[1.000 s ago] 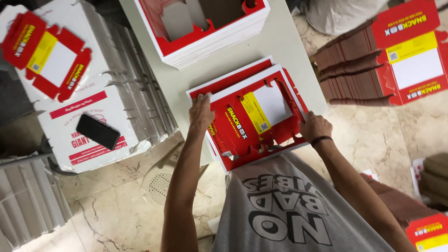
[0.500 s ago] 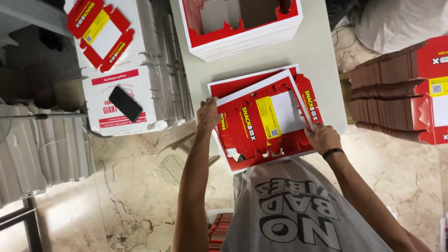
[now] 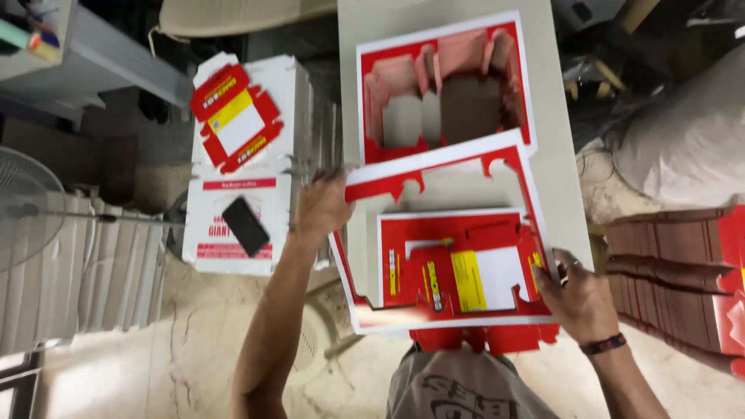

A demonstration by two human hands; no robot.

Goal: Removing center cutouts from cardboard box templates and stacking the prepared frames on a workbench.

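Both hands grip one large red-and-white cardboard frame (image 3: pixel 446 167), the offcut sheet with a box-shaped hole punched through it. The left hand (image 3: pixel 320 206) pinches the frame's upper left corner, fingers curled over the edge; the right hand (image 3: pixel 578 299) clasps its lower right edge, and a dark band sits on that wrist. The frame is tilted and lifted off the stack below it, over the near end of the pale bench (image 3: pixel 559 167).

Through the hole one flat box blank (image 3: pixel 466 275) shows, red with a yellow panel and a white panel, lying on top of the stack of printed sheets (image 3: pixel 485 340), whose red tabs stick out at the bottom edge. The number of sheets in that stack cannot be told.

Farther along the bench lies a second stack of punched frames (image 3: pixel 442 85), its middle cut out so brown and grey surfaces show inside.

To the left of the bench stand two white cartons. On the farther one (image 3: pixel 291 85) rests one more flat box blank (image 3: pixel 237 116), red, yellow and white. On the nearer carton (image 3: pixel 225 233) lies one black phone (image 3: pixel 245 226).

At the right edge is a pile of folded red boxes (image 3: pixel 675 279), too many and too tightly packed to count. One fan (image 3: pixel 27 209) stands at the far left, only partly in view.
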